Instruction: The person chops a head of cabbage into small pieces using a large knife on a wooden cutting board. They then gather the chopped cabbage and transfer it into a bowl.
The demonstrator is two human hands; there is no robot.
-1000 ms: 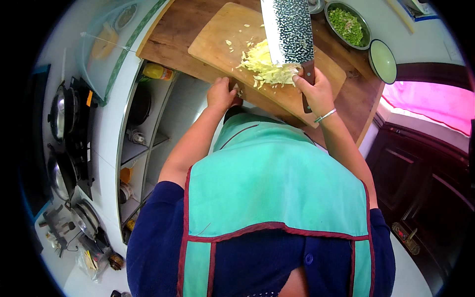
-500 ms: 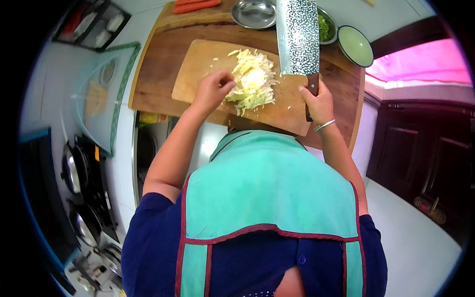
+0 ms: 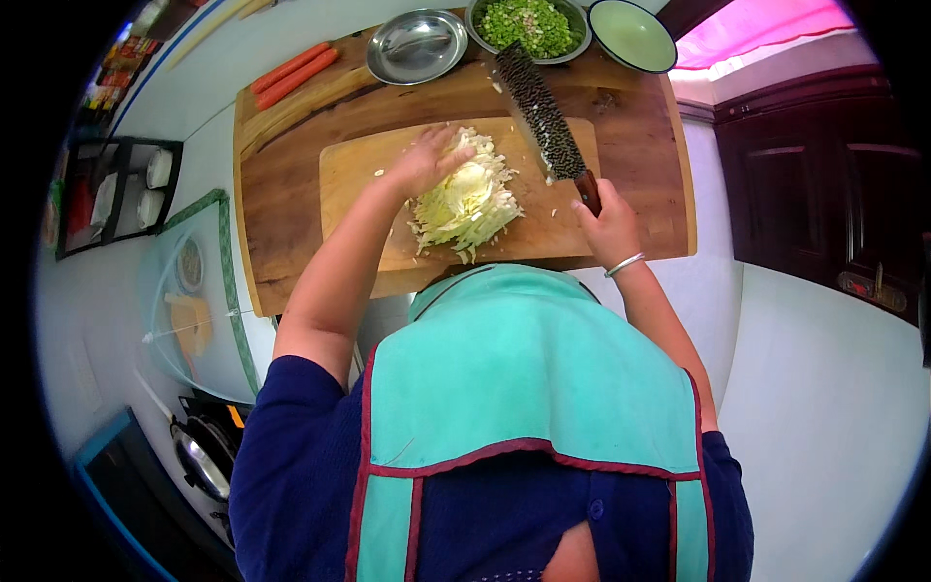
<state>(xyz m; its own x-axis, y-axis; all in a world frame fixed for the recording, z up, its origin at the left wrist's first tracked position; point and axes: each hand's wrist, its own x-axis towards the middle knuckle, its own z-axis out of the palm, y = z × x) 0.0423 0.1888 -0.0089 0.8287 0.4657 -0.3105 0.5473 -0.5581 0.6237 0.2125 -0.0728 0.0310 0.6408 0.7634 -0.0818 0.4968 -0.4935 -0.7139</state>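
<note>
Underneath, tabletop (image 3: 281, 184): brown wood, strongly grained, with a paler strip along its front.
Chopping board (image 3: 543, 233): smooth, paler wood, rectangular, lying on the tabletop nearest the body.
Shredded cabbage (image 3: 470, 199): heaped mid-board, its longer axis running roughly away from the body; limp, ragged pale-yellow ribbons with flatter leaf pieces on top. It lies rightward and nearside of the left hand (image 3: 432, 163), clearly the nearer one, and left of the right hand (image 3: 609, 228), which is apart from it.
Left fingers: loosely spread over the heap's far-left side; whether they press on it, I cannot tell.
Cleaver (image 3: 545, 121): dark, dimpled blade, pointing away and slightly left, edge facing the cabbage.
Right fingers: wrapped around the cleaver's brown handle.
Bowls: shiny steel bowl (image 3: 417, 47), beside another holding chopped greens (image 3: 529, 27); then a dark-rimmed pale-green bowl (image 3: 632, 36).
Carrot-like sticks (image 3: 294, 73): slim, orange-red, side by side at far left.
Bangle (image 3: 624, 265): silvery, on the right wrist.
</note>
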